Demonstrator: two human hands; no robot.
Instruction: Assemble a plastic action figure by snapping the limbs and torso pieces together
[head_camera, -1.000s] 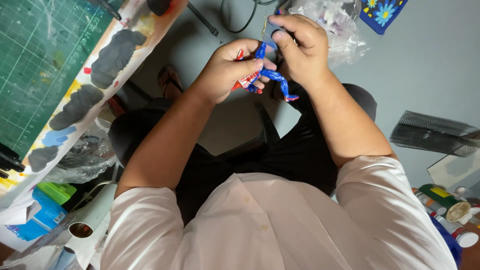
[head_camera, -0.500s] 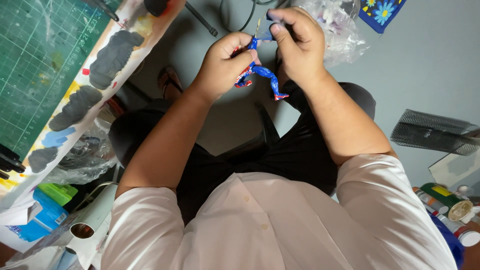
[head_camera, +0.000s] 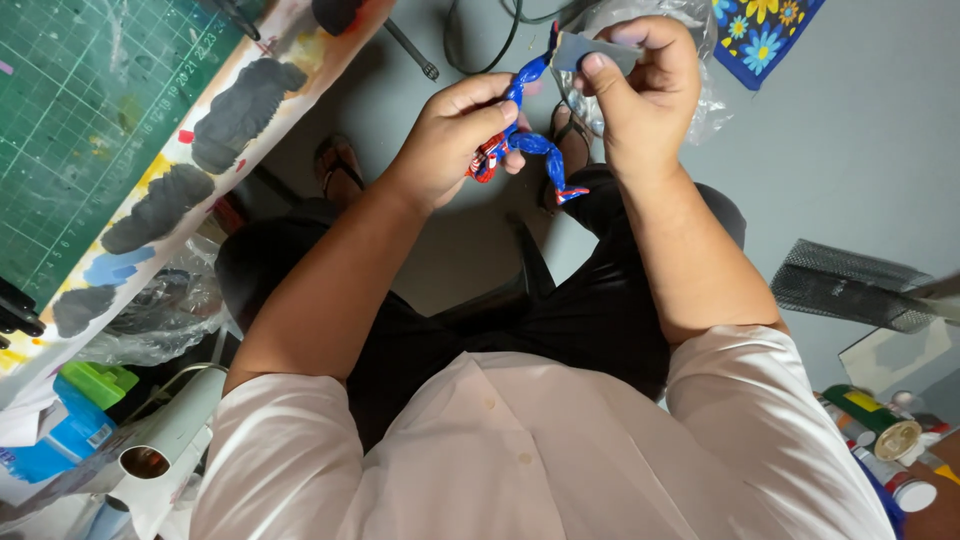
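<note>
1. Above the person's lap, the left hand (head_camera: 455, 140) is wrapped around a small figure (head_camera: 520, 145), fingers clenched on its body.
2. The figure is blue with red patches, glossy, thin limbs bent; one leg dangles down, ending in a red foot.
3. The right hand (head_camera: 640, 95) pinches a small grey sheet (head_camera: 590, 50) between thumb and fingers, pressed against the figure's raised limb.
4. A green mat (head_camera: 80, 110) lies on the paint-smeared table (head_camera: 190, 170) to the left.
</note>
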